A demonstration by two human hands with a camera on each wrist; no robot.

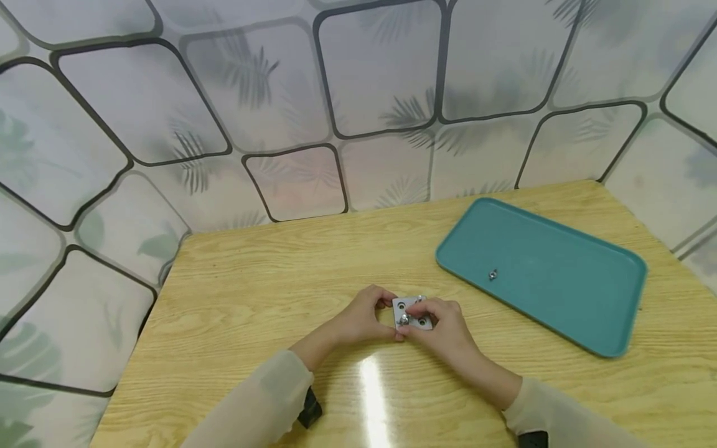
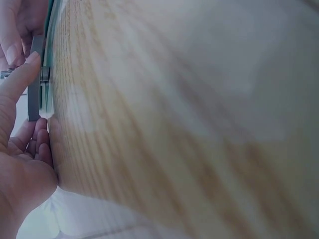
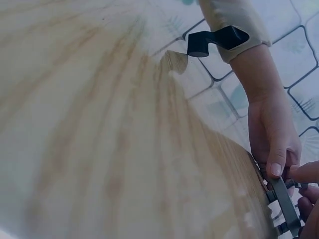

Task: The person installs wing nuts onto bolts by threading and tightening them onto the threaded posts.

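A small grey metal plate (image 1: 399,305) with round holes is held just over the table, its edge showing in the left wrist view (image 2: 34,94). My left hand (image 1: 361,317) grips its left side between thumb and fingers. At the plate's near left corner, my right hand (image 1: 445,326) pinches a wing nut (image 1: 404,319) on a bolt. Another bolt end (image 1: 420,298) stands at the far right corner, partly behind the fingers. In the left wrist view a bolt head (image 2: 45,74) sticks out under the plate, and a screw thread (image 2: 7,72) shows above it.
A teal tray (image 1: 560,267) lies to the right on the wooden table (image 1: 269,274), and a loose wing nut (image 1: 493,274) rests in it near its left edge. Patterned curtain (image 1: 386,68) walls stand behind and beside the table.
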